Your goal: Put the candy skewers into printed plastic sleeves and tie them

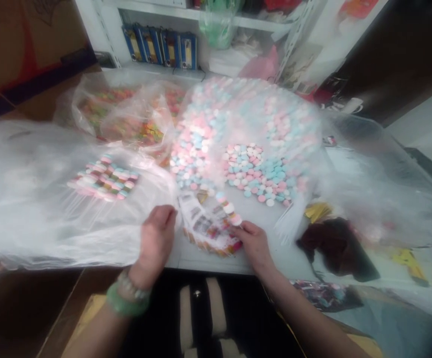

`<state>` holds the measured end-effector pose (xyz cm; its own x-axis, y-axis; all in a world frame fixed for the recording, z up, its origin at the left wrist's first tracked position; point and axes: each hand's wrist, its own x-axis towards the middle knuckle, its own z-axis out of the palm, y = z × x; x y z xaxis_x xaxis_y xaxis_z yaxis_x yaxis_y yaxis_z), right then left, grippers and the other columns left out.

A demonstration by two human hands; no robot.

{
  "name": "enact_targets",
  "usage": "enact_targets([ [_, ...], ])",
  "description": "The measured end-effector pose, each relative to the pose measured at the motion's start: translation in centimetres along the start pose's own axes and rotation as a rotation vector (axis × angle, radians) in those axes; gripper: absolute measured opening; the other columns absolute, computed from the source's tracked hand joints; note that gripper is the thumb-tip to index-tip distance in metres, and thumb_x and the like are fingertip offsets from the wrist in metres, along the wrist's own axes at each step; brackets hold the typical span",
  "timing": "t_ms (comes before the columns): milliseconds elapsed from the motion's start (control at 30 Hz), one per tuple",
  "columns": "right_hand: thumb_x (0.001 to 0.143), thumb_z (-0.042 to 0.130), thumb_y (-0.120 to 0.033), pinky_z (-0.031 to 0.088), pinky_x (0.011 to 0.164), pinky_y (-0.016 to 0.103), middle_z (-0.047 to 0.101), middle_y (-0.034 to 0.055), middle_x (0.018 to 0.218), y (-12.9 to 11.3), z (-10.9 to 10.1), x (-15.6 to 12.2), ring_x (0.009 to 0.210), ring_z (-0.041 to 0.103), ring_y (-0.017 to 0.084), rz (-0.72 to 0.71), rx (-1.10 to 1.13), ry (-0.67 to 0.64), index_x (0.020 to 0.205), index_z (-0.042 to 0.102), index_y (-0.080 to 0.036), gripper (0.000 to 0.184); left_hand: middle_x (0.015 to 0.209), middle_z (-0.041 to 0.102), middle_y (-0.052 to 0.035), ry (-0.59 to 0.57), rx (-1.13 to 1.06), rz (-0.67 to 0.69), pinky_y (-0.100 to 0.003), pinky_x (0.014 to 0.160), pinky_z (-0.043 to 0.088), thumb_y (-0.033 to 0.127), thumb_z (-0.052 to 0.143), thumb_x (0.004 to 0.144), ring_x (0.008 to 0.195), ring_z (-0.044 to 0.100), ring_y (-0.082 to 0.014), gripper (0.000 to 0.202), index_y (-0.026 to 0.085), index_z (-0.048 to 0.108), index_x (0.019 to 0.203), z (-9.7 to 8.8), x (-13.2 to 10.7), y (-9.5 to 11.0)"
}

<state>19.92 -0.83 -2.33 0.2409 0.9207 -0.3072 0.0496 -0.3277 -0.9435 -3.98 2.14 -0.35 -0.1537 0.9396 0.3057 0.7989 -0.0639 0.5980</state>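
My right hand point(252, 244) is closed on the lower end of a stick of pastel marshmallows point(229, 208), pink, white and blue pieces in a row. Behind and below that stick lies a printed packet point(204, 226) with a colourful edge, partly covered. My left hand point(158, 231) is curled shut just left of the packet; whatever its fingertips pinch, if anything, is too blurred to make out. Beyond both hands spreads a big clear bag of loose marshmallows point(261, 174). To the left, several filled marshmallow sticks point(106, 179) lie side by side on clear plastic point(33, 199).
Bundled white sticks point(286, 221) lie right of the loose marshmallows. Farther right are a dark cloth-like item point(337, 248) and a yellow tool-like object point(410, 266). An orange-and-green candy bag point(126, 114) stands at the back left, before a white shelf point(156, 10) with blue boxes point(163, 47).
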Motion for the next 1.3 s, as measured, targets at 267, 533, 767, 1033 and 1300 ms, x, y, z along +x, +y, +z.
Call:
enact_targets([
  [267, 0.051, 0.078, -0.029, 0.039, 0.051, 0.024, 0.057, -0.0041, 0.054, -2.7, 1.9, 0.2, 0.05, 0.046, 0.011, 0.248, 0.417, -0.026, 0.062, 0.062, -0.018, 0.022, 0.119, 0.068, -0.015, -0.069, -0.256, -0.013, -0.04, 0.092, 0.05, 0.039, 0.063, 0.082, 0.11, 0.062, -0.0304, 0.03, 0.017, 0.073, 0.099, 1.4, 3.5, 2.4],
  [533, 0.057, 0.075, -0.029, 0.04, 0.049, 0.024, 0.058, -0.0035, 0.053, -4.9, 7.5, -0.5, 0.049, 0.049, 0.011, 0.183, 0.363, -0.259, 0.064, 0.067, -0.017, 0.016, 0.077, 0.074, -0.01, -0.406, -1.221, -0.886, -0.029, 0.059, 0.05, 0.037, 0.089, 0.055, 0.065, 0.066, -0.0194, 0.041, 0.011, 0.077, 0.084, 0.6, -1.4, 3.7],
  [767, 0.057, 0.083, -0.037, 0.045, 0.063, 0.028, 0.064, -0.0009, 0.066, -4.2, 9.3, -1.4, 0.062, 0.056, 0.014, 0.175, 0.478, -0.351, 0.077, 0.07, -0.017, 0.03, 0.062, 0.069, -0.0015, -0.006, -1.342, -0.97, -0.025, 0.057, 0.05, 0.024, 0.088, 0.054, 0.057, 0.061, -0.0134, 0.025, 0.013, 0.071, 0.068, -1.0, -1.4, 1.6],
  [1033, 0.055, 0.077, -0.027, 0.03, 0.053, 0.023, 0.049, -0.0071, 0.051, -3.7, 10.8, -1.9, 0.053, 0.038, 0.009, 0.123, 0.371, -0.34, 0.055, 0.056, -0.018, 0.023, 0.066, 0.069, 0.0001, 0.04, -1.527, -0.995, -0.023, 0.063, 0.052, 0.017, 0.091, 0.05, 0.062, 0.063, -0.0117, 0.028, 0.014, 0.069, 0.066, -0.3, -2.2, 2.8],
  [1300, 0.058, 0.066, -0.022, 0.026, 0.051, 0.023, 0.039, -0.0084, 0.046, -4.3, 10.6, -2.0, 0.05, 0.031, 0.009, 0.079, 0.164, -0.345, 0.051, 0.052, -0.02, 0.016, 0.068, 0.069, 0.0, 0.11, -1.443, -0.983, -0.021, 0.055, 0.051, 0.023, 0.087, 0.059, 0.059, 0.062, -0.0111, 0.027, 0.015, 0.069, 0.077, -1.4, -1.3, 1.2],
])
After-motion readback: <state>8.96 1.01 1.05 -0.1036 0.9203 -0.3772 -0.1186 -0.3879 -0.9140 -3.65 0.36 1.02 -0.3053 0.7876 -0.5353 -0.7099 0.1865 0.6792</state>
